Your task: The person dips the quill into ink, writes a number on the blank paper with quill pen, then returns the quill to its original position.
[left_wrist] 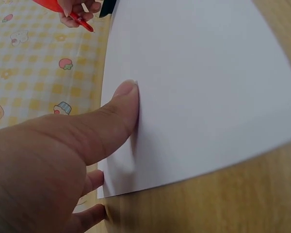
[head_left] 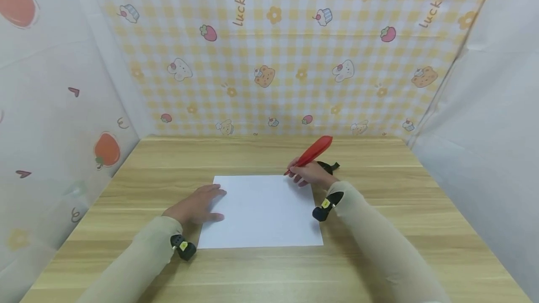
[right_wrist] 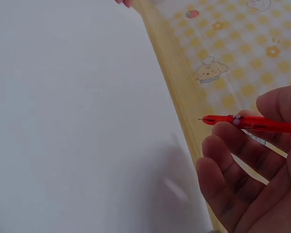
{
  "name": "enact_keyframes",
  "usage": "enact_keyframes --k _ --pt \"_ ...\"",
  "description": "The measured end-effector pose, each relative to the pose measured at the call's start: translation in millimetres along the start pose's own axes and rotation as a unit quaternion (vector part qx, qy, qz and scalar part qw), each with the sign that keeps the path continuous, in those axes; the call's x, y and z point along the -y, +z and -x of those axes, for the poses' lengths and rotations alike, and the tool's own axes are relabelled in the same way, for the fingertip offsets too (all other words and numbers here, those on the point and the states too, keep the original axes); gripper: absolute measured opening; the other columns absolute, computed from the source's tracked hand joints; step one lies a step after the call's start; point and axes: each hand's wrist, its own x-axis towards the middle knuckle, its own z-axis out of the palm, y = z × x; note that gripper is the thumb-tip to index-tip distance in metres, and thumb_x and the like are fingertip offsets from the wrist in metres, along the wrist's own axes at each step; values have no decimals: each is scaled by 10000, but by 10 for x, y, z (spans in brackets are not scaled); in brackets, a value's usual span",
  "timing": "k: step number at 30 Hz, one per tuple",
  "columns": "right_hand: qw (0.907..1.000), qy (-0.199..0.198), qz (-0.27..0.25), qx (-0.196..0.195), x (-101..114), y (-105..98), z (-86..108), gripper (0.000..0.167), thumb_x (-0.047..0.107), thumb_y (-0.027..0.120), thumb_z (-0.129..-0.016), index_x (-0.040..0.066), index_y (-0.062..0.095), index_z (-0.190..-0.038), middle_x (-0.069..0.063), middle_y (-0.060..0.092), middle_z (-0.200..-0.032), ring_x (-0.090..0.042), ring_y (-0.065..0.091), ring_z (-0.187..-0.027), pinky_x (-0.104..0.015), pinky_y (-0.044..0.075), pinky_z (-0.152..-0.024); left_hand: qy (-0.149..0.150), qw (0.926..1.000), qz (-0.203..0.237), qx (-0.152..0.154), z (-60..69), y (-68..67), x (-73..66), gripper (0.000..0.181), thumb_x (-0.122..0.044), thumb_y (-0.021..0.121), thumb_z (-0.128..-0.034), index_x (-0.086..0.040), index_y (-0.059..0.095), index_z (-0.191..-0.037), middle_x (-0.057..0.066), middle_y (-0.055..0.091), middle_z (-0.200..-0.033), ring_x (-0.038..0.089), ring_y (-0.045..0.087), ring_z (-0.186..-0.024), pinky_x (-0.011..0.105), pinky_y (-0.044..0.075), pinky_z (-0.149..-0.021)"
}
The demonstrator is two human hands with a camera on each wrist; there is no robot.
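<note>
A blank white sheet of paper (head_left: 258,212) lies flat on the wooden table. My left hand (head_left: 199,205) rests at its left edge, fingers spread; the left wrist view shows the thumb (left_wrist: 119,114) lying over the paper. Above the sheet's far right corner, my right hand (head_left: 310,173) pinches a red pen (head_left: 311,151) with a feather-shaped top. In the right wrist view the bare tip of the pen (right_wrist: 220,119) points away from the fingers, apart from the paper, and the other fingers are loosely bent.
Just behind the right hand sits a black object (head_left: 326,168), partly hidden, with a strap-like end; its kind is unclear. A yellow checked cloth (head_left: 290,50) hangs at the table's back edge. White cloths (head_left: 54,106) close off both sides.
</note>
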Motion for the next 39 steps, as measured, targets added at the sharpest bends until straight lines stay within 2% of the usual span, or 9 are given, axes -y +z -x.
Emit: enact_keyframes --k 11,16,24,31,39 --pt "9992 200 -224 -268 -3 268 -133 141 170 594 -954 81 632 -1056 -92 688 -936 -227 656 -776 -333 563 -646 133 9998 -107 50 -49 -13 -2 693 -374 722 -856 -25 470 -1398 272 332 -1490 465 272 -1371 602 240 -1097" --pt "9990 176 -296 -293 9 385 -187 131 165 603 -949 88 640 -1049 -76 698 -928 -230 657 -760 -324 559 -636 8 9999 -63 126 -37 -37 -31 691 -358 724 -858 -28 464 -1407 266 323 -1500 463 263 -1377 604 238 -1097" --pt "9983 207 -404 -375 39 492 -256 122 163 596 -954 94 637 -1045 -71 682 -934 -215 637 -761 -293 536 -611 89 9999 -16 110 -44 -56 -25 697 -353 724 -860 -17 458 -1410 260 332 -1499 456 272 -1377 594 245 -1100" --pt "9979 60 -486 -428 45 607 -316 113 145 593 -945 85 634 -1031 -73 689 -913 -205 633 -730 -293 531 -597 -8 9999 -54 112 -61 -49 -41 690 -348 730 -858 -29 466 -1410 258 331 -1500 453 270 -1379 589 239 -1104" --pt "9978 52 -493 -452 62 729 -356 118 157 594 -942 96 637 -1033 -69 688 -916 -197 621 -714 -286 530 -587 -132 9998 13 130 -11 -58 -79 686 -335 738 -853 -28 472 -1406 263 328 -1499 459 263 -1379 595 231 -1104"
